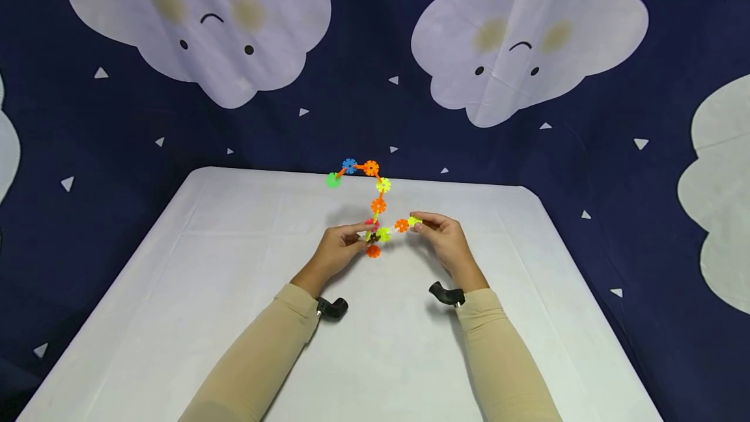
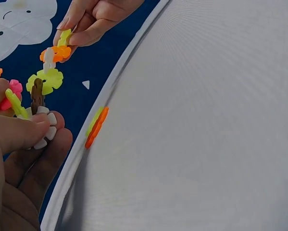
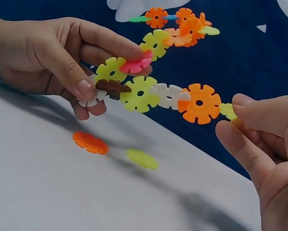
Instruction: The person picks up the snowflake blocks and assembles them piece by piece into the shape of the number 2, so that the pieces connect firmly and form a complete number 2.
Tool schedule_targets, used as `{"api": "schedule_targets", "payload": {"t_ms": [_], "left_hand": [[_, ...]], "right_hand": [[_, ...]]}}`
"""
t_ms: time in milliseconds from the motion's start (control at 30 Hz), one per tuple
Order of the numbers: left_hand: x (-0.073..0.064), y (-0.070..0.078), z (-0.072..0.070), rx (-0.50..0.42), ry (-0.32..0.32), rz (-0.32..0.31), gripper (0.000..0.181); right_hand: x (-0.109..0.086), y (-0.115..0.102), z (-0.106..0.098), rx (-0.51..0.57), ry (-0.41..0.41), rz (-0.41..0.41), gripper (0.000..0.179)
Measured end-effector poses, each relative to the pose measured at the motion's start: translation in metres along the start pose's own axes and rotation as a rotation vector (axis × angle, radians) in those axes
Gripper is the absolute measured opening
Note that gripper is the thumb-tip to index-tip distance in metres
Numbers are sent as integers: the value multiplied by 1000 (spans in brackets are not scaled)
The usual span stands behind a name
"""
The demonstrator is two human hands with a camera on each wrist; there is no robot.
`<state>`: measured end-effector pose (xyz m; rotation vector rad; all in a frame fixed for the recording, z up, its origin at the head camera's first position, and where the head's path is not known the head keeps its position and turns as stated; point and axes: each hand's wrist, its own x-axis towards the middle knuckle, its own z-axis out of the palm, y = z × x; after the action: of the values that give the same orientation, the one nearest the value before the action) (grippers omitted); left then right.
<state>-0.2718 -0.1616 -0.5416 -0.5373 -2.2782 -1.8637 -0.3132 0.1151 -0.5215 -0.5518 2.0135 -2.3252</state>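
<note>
A chain of colourful plastic snowflake discs is held up over the table between two hands. The left hand (image 1: 335,251) pinches it near a white disc (image 2: 51,132), beside a brown disc (image 3: 113,88) and a pink disc (image 3: 136,63). From there one branch runs through a yellow disc (image 3: 140,93) and a second white one to an orange disc (image 3: 199,103). At that branch's end, the right hand (image 1: 446,239) pinches a yellow disc (image 3: 227,111) between thumb and fingers, which partly hide it. Another branch curves away to a green disc (image 1: 333,180).
A loose orange disc (image 3: 90,143) and a loose yellow disc (image 3: 142,159) lie on the white table (image 1: 363,350) under the chain. Behind the far table edge hangs a dark blue cloth (image 1: 363,129) printed with clouds. Black wrist mounts (image 1: 333,309) stick out at both cuffs.
</note>
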Motion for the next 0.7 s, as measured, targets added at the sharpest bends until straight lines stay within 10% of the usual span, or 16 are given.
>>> {"api": "schedule_targets", "payload": {"t_ms": [700], "left_hand": [[1,2,-1,67,-64,2,41]], "right_hand": [[-6,-3,-9,-212,-61,123,27]]}}
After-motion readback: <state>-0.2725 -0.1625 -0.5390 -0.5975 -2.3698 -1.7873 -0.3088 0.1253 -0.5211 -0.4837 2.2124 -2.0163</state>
